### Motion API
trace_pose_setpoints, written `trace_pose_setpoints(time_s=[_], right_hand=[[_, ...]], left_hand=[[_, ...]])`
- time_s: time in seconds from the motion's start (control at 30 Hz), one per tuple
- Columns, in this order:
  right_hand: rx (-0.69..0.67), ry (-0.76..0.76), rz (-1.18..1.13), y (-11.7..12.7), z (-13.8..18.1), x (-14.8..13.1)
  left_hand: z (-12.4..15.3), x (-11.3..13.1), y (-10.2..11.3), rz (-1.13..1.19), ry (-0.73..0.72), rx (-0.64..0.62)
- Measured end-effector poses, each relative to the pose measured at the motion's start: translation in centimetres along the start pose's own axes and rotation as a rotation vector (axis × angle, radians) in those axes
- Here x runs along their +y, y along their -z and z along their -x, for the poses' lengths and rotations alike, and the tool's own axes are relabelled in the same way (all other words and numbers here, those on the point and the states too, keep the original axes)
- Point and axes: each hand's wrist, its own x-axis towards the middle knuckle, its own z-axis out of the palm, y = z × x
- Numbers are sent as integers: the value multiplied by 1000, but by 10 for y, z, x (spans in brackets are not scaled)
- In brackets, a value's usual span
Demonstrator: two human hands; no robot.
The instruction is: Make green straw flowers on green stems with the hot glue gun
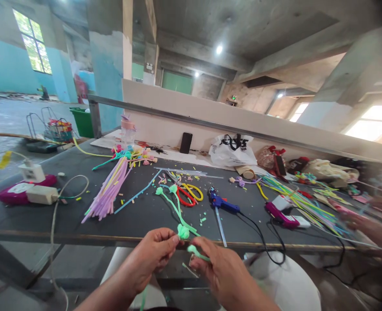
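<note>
My left hand [154, 255] pinches a green pipe cleaner [183, 232] with a curled, fuzzy end, just below the table's front edge. My right hand [218, 268] is closed on another bit of green pipe cleaner [195, 252] right beside it. Both hands nearly touch each other. On the dark table [145, 211] above them lie two more green stems with curled tips [173, 201].
A bundle of lilac pipe cleaners [108, 190], red and yellow scissors [189, 193], a blue glue gun [221, 203] and a purple glue gun [281, 216] with cords lie on the table. A white bag [231, 151], a phone [186, 142] and another person's hand [369, 226] are farther off.
</note>
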Motion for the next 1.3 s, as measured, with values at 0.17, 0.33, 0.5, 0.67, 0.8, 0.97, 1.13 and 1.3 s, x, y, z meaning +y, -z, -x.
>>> trace_pose_setpoints(time_s=[0.17, 0.33, 0.5, 0.67, 0.8, 0.97, 1.13, 1.3], right_hand=[[-171, -139, -321, -6, 3, -3], [-177, -173, -620, -10, 5, -2], [-121, -321, -785, -20, 11, 3], [-68, -438, -854, -27, 10, 5], [33, -375, -796, -21, 3, 3], [111, -400, -740, -19, -2, -6], [97, -404, -740, -26, -2, -10], [97, -402, -785, -27, -3, -8]], left_hand=[[0, -6, -3, -4, 11, -48], [-1, -9, -5, -30, 36, -41], [-2, -7, -7, -99, 1, -39], [-2, -8, -8, -171, -69, 20], [-3, -8, -10, -195, -149, 64], [-8, -12, -15, -67, -170, 105], [-9, -18, -17, 27, -179, 111], [-7, -14, -16, 105, -161, 71]])
